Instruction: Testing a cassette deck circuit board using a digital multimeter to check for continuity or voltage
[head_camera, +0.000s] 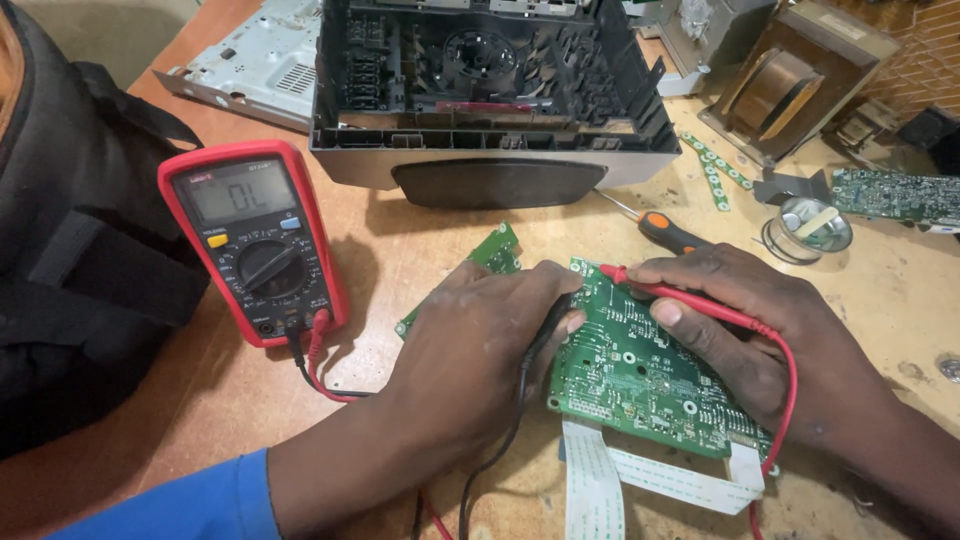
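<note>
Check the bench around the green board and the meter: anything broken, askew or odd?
Nothing looks spilled or broken. The black device casing sits opened and gutted behind the circuit board, with loose parts scattered at the table's far right. The left hand and right hand each hold a probe on the board.

I see the green circuit board (645, 375) lying flat on the surface, solder side up, dotted with silver joints and white markings, tilted so one corner points away from me. White flat ribbon cables (600, 480) trail off its near edge. The red probe (690, 298) lies slanted across the board's far corner, its tip touching the board there. The black probe (545, 335) meets the board's left edge, its lead running back toward me.
</note>
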